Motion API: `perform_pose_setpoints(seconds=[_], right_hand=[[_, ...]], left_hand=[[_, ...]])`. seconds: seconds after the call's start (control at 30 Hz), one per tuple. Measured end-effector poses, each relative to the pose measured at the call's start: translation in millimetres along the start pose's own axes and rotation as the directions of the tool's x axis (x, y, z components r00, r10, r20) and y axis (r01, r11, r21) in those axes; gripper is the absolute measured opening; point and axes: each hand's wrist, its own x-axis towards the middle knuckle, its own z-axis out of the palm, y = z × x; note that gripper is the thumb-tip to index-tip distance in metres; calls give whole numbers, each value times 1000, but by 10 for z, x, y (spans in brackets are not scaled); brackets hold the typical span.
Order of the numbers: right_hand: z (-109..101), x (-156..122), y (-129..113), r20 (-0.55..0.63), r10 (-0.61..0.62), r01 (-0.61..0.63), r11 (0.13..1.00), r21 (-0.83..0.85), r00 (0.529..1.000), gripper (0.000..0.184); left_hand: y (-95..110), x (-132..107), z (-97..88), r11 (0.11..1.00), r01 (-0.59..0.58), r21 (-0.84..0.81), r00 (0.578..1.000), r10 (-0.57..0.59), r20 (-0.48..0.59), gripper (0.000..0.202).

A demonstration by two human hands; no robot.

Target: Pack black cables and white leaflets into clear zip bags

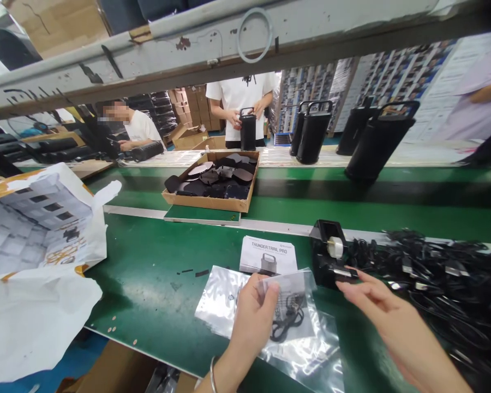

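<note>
My left hand [253,311] is closed on a clear plastic bag [311,327], its thumb on top. Inside the bag show a coiled black cable [287,322] and a printed sheet. More clear bags [216,300] lie flat beneath that hand. At the front of a black tape dispenser [323,251] with a white roll, my right hand [376,300] pinches the end of the tape [347,273] between thumb and forefinger. Just behind the bag lies a stack of printed leaflets [268,252] reading "Thunder Trail Pro".
Many black cables [442,284] are heaped at the right. A cardboard tray [213,202] of dark flat pieces sits behind; black speakers with handles [313,134] stand beyond. At left is a white sack [85,234]. A beam [180,52] crosses overhead. Co-workers [241,109] are opposite.
</note>
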Motion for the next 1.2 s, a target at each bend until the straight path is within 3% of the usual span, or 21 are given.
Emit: perform_pose_setpoints(seconds=[0.07,0.13,0.2,0.27,0.37,0.43,0.53,0.67,0.77,0.83,1.07,1.2], right_hand=[[-16,-66,67,-71,-111,89,962,-258,991,32],[-37,-171,39,-48,-140,113,924,-366,989,30],[-17,-319,-85,102,-57,79,971,-224,993,29],[74,-478,-254,256,2,-15,999,50,967,35],[305,-633,-459,280,-3,-104,924,368,960,49],[453,-655,-520,267,-5,-116,893,435,964,44],[582,-614,-543,246,26,-110,936,334,969,37],[596,-569,-566,242,33,-34,999,0,970,28],[586,-578,-574,211,-3,58,966,-253,977,29],[592,-596,-549,207,5,64,943,-327,978,33],[550,-620,-322,370,-25,97,979,-178,929,27],[528,-621,-341,418,-25,71,993,-94,908,25]], left_hand=[[-1,-5,5,1000,-2,10,1000,2,1,33],[9,-18,17,1000,-5,25,1000,5,-1,32],[30,-42,40,999,-11,43,1000,11,-8,32],[54,-72,70,998,-21,59,1000,21,-11,32],[83,-122,111,995,-36,96,999,37,-9,31],[96,-158,123,990,-52,134,998,55,-12,31],[112,-215,122,987,-72,147,997,74,-8,31],[132,-276,102,995,-52,86,999,53,-9,30],[145,-298,72,999,6,-45,1000,-6,-8,31],[155,-304,40,991,33,-130,999,-34,-9,31],[199,-292,-108,957,28,-288,998,-40,-38,23],[242,-293,-168,960,30,-277,999,-36,-18,23]])
